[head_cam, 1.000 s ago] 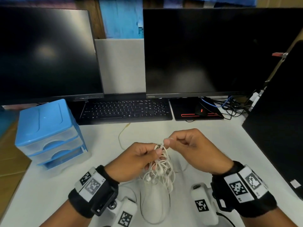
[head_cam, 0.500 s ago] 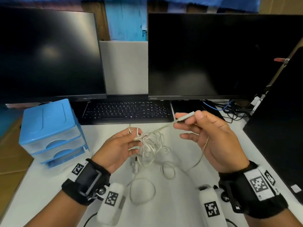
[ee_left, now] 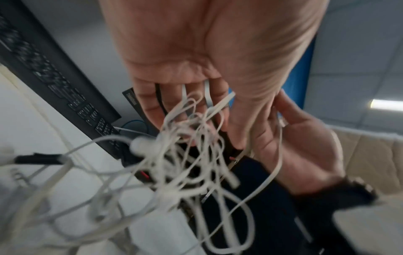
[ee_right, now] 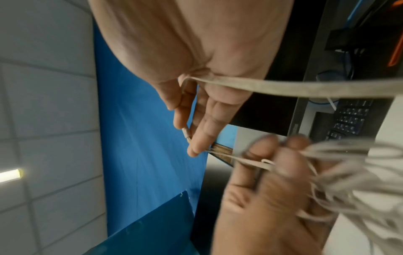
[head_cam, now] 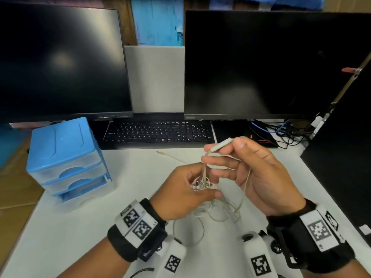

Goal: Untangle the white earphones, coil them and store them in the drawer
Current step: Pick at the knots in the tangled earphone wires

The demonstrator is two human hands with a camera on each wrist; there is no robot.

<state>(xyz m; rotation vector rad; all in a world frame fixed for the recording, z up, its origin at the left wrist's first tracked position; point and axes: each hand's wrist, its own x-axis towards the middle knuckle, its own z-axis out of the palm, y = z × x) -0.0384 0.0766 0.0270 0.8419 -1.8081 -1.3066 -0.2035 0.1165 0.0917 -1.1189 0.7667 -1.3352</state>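
The right hand (head_cam: 259,173) pinches the earphones' (head_cam: 202,184) remote (head_cam: 219,146) above and just right of the left hand (head_cam: 186,192), which holds the tangle. Loops trail below onto the desk (head_cam: 140,177). The drawer unit (head_cam: 64,157) stands well left; keyboard (head_cam: 158,133) and monitors (head_cam: 251,63) lie beyond.

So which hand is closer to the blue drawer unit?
Left. The left hand holds the earphones in the middle of the desk, to the right of the drawer unit. The right hand is farther right, pinching the inline remote.
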